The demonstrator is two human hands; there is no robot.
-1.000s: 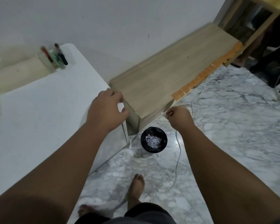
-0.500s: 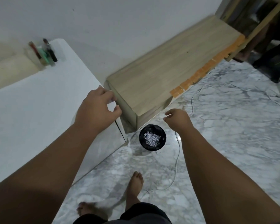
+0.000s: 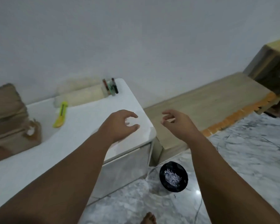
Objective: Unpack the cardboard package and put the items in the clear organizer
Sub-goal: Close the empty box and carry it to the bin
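A brown cardboard package (image 3: 6, 113), torn at its near side, sits at the far left of the white table (image 3: 39, 152). At the table's back edge stands a small clear organizer (image 3: 110, 88) with pens in it. My left hand (image 3: 120, 125) hovers over the table's right corner with its fingers loosely curled, holding nothing. Just right of the table my right hand (image 3: 176, 123) hangs above the wooden bench (image 3: 208, 107), thumb and forefinger close together, and nothing shows between them.
A yellow utility knife (image 3: 61, 114) lies on the table between the package and a beige roll (image 3: 81, 96) by the wall. On the marble floor a black bowl (image 3: 173, 176) of small silvery bits stands beside the table leg, near a thin cable (image 3: 199, 209). My bare foot (image 3: 148, 218) is below.
The view swung up and left, bringing the package and knife into sight. My left hand let go of the table corner and lifted. My right hand rose from near the bowl.
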